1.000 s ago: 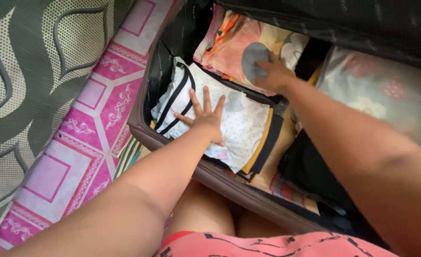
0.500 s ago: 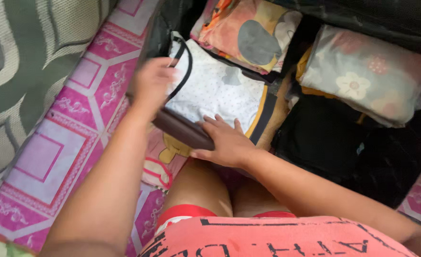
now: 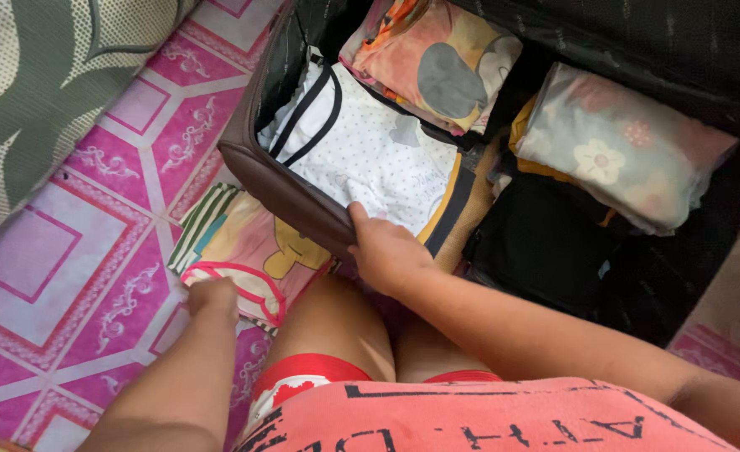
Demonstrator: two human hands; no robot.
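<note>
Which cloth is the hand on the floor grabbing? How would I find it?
Start at the open brown suitcase on the pink patterned mat. Just outside its near wall, by the knee, lies a folded garment under the left hand. Unlike the clothes packed inside, it has pink trim, striped edges and a yellow cartoon figure.

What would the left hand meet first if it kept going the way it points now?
The left hand points up the picture and already sits at the edge of the folded cartoon-print cloth on the mat. Going on, it would cross that cloth, then probably meet the suitcase wall.

Right hand (image 3: 384, 251) on open suitcase (image 3: 279, 186) rim
</note>
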